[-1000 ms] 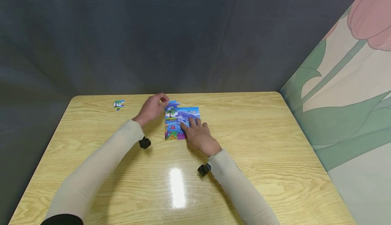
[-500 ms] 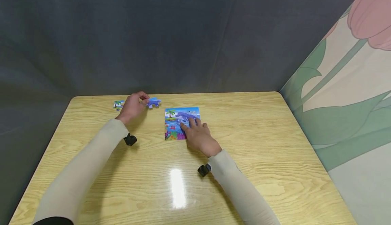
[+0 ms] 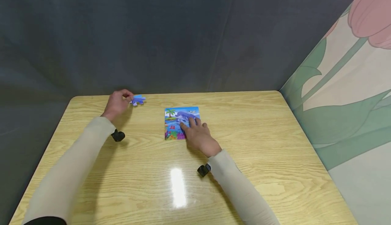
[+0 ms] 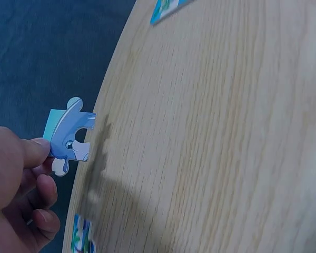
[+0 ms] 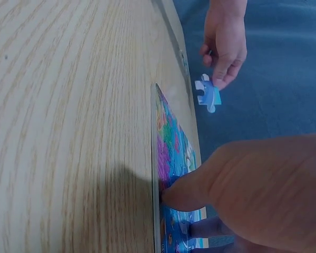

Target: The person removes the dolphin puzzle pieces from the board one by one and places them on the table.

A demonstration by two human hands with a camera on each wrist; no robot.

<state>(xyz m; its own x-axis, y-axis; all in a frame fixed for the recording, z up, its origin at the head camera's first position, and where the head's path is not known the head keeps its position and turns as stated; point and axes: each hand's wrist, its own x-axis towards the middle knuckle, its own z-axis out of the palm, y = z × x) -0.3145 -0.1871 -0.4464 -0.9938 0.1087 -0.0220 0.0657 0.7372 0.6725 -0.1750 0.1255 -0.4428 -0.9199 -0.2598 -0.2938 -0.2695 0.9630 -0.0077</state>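
My left hand [image 3: 117, 102] pinches a blue jigsaw puzzle piece [image 3: 138, 99] with part of a dolphin on it, near the table's far edge at left. In the left wrist view the piece [image 4: 68, 134] is held up off the table between thumb and fingers, its knobs and notch showing. My right hand [image 3: 200, 136] rests with spread fingers on a square dolphin picture board [image 3: 171, 125], covering its lower right part. The right wrist view shows the thumb pressing on the board [image 5: 171, 137] near its edge.
Another puzzle piece with green and red print [image 4: 80, 234] lies on the table below the left hand; the head view hides it behind that hand. A dark curtain [image 3: 183, 38] hangs along the far edge of the wooden table [image 3: 244, 126], and a flower-printed panel [image 3: 342, 92] stands at right.
My left hand has carried the dolphin piece leftward, from just above the picture board to the far left of the table, and covers the palm-tree piece. My right hand stays put.
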